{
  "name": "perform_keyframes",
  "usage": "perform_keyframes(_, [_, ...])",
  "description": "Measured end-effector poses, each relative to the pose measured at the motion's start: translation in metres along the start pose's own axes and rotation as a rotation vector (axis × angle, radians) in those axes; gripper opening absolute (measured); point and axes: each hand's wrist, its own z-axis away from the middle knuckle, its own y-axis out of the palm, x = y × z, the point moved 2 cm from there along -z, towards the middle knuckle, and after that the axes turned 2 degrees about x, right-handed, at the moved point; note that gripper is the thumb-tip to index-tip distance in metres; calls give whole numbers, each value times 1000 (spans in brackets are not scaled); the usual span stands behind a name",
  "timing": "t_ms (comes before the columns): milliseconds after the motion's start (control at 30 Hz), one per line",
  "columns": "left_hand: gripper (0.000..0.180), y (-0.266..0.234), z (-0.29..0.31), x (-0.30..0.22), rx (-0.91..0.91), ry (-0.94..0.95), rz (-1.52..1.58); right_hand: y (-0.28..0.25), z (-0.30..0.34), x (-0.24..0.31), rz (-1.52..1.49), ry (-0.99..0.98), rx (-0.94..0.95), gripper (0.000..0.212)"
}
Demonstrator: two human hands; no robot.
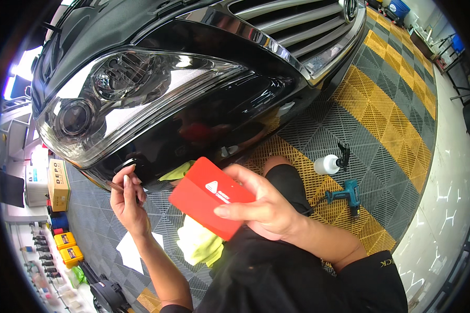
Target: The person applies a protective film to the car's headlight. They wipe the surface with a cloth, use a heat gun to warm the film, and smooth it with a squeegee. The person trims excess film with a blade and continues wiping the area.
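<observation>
My right hand [261, 206] grips a flat red squeegee card [201, 201] with a white print, thumb on top. It is held in front of the car's glossy black bumper [198, 122]. My left hand [128, 201] is closed in a pinch close to the bumper's lower corner, under the clear headlight [120, 94]. A thin, dark thing shows at its fingers, too small to name. Below the card lies a yellow-green cloth [198, 242]. Another yellow-green patch beside the card's upper edge may be cloth or a reflection.
On the grey and yellow tile floor [371, 141] at the right are a white spray bottle [326, 164] and a teal heat gun [344, 197]. A white sheet [133, 253] lies near my left forearm. Boxes [59, 185] and yellow cases [68, 248] line the left side.
</observation>
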Motion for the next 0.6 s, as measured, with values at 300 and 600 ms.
perform_keyframes(300, [25, 3, 2, 5, -10, 50, -165, -2, -25, 14, 349, -245, -123, 30])
perform_keyframes(600, [21, 43, 41, -40, 286, -118, -99, 6, -20, -37, 658, -147, -2, 25])
